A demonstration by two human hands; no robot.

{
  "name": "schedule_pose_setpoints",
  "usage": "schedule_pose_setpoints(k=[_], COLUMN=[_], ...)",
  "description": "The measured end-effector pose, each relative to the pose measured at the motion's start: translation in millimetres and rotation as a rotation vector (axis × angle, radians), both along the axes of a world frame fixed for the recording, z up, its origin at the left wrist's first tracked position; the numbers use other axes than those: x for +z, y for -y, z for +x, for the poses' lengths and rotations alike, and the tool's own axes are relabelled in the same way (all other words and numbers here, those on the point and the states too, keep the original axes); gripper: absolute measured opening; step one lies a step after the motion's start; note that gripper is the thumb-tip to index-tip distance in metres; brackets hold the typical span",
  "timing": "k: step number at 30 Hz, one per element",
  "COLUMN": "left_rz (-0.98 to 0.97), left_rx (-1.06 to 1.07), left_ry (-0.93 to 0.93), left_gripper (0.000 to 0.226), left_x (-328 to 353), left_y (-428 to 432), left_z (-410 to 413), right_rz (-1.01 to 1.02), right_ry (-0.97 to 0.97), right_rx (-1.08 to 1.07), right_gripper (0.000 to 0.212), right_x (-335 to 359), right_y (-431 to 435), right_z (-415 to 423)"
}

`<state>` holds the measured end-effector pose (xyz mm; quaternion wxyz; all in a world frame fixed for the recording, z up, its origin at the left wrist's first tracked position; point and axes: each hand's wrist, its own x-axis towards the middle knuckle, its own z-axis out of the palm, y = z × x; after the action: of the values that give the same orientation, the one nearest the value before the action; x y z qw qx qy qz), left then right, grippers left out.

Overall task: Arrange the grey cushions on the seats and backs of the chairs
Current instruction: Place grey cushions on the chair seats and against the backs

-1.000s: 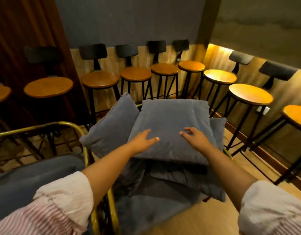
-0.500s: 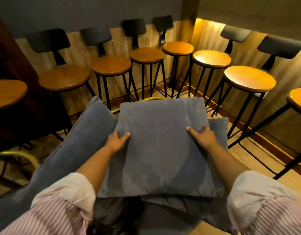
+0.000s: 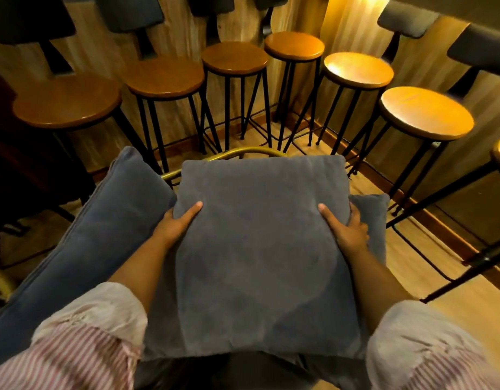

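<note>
Gripping top grey cushion (image 3: 257, 257) at both side edges, you had left hand (image 3: 177, 220) and right hand (image 3: 346, 230) closed on it, thumbs on top. Cushion sat over lower cushion (image 3: 369, 220) on brass-framed chair (image 3: 243, 153); another cushion (image 3: 102, 220) leaned at left. Risk, by judgement: soft fabric could slip from edge pinch, or drag lower cushion off chair toward bar stools (image 3: 355, 68).

support: brass-framed chair (image 3: 251, 151) | on it: stacked grey cushions (image 3: 257, 249) | wooden floor (image 3: 412, 249): stool legs
</note>
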<state>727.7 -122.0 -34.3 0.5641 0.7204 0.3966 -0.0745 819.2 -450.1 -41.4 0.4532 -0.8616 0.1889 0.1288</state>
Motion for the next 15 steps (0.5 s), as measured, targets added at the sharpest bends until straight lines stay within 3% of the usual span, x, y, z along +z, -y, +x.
schedule_pose_setpoints(k=[3,7,15], left_rz=[-0.055,-0.048,0.068], left_rx=[0.037,0.077,0.088], left_ry=[0.059,0.191,0.410], left_gripper=[0.090,0.074,0.077], left_x=[2,17,97], left_y=[3,11,34], left_z=[-4,-17,-82], right_rz=[0.130,0.279,0.396], right_ry=[-0.006,0.086,0.303], right_rx=[0.005,0.013,0.012], right_gripper=[0.111,0.094,0.076], right_x=[4,18,69], right_y=[4,11,28], right_z=[-3,-15,-82])
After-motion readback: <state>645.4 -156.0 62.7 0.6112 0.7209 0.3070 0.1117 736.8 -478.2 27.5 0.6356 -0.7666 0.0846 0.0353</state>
